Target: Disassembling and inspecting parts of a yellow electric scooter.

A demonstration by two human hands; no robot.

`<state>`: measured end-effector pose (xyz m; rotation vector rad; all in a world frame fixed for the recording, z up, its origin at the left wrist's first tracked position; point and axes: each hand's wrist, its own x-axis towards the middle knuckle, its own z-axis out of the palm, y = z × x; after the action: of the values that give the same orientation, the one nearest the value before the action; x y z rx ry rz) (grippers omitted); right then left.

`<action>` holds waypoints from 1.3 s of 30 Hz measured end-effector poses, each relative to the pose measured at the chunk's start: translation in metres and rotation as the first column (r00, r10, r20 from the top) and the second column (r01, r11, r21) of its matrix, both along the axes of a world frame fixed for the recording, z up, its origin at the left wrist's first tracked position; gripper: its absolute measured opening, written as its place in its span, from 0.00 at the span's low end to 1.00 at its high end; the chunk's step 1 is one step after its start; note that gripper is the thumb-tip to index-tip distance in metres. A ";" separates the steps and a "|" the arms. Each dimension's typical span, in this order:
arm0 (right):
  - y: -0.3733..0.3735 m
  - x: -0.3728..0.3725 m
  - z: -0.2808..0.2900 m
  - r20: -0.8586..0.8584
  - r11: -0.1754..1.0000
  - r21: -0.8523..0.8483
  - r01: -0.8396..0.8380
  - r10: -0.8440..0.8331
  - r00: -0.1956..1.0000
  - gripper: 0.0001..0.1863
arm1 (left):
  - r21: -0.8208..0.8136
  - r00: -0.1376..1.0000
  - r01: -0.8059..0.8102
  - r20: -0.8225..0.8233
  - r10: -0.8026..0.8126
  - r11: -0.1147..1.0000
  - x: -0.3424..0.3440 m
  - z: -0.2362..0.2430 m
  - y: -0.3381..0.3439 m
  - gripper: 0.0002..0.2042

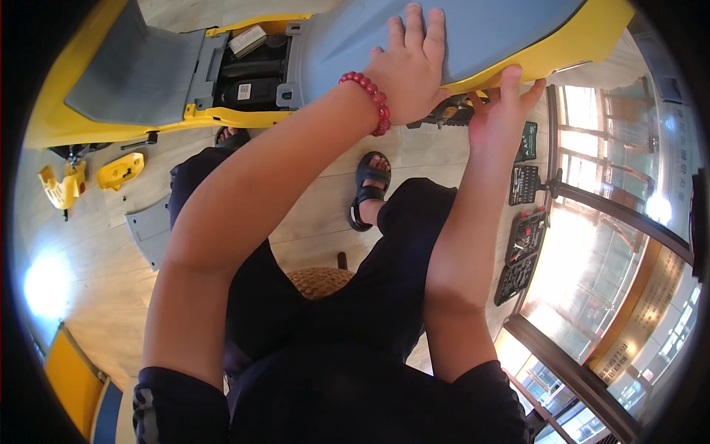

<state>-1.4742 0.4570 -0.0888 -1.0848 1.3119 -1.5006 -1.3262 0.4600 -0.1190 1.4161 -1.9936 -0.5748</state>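
A yellow vehicle body [551,52] with blue-grey panels stretches across the top, probably a scooter's. My left hand [410,78] lies with fingers stretched out on the large blue-grey panel [347,37], near its yellow edge; a red bead bracelet circles that wrist. My right hand [497,111] grips the yellow edge from below and beside my left hand, fingers partly hidden against it. Left of the panel, an open compartment [248,70] shows black parts and a small pale item. Further left is a grey moulded section [133,74]. Dark parts show under the yellow edge.
Loose yellow parts [118,169] and a grey panel [144,226] lie on the floor at left. Tool cases [521,251] line the floor at right, beside glass framed doors [592,194]. I sit on a woven stool [318,280]. A yellow board [70,381] is at lower left.
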 end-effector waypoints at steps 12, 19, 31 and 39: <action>-0.008 -0.011 -0.007 -0.070 0.996 -0.038 -0.076 0.073 0.995 0.53 | 0.223 0.955 0.295 -0.040 -0.293 0.929 0.070 0.005 0.010 0.47; -0.010 -0.033 -0.018 -0.234 0.971 -0.045 -0.235 0.219 0.947 0.57 | 0.303 0.968 0.225 0.042 -0.249 0.926 0.070 -0.054 0.030 0.49; -0.011 -0.022 -0.021 -0.264 0.974 -0.118 -0.192 0.155 0.952 0.53 | 0.131 0.953 -0.011 0.302 -0.029 0.991 0.042 -0.111 0.033 0.48; -0.029 -0.048 -0.025 -0.035 0.930 -0.013 -0.368 0.367 0.930 0.49 | 0.305 0.974 0.022 0.208 -0.089 0.952 0.054 -0.079 0.037 0.50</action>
<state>-1.5221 0.4276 -0.1139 -1.2910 1.0442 -1.2205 -1.2724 0.4969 -0.1984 1.6706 -2.1959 -0.8071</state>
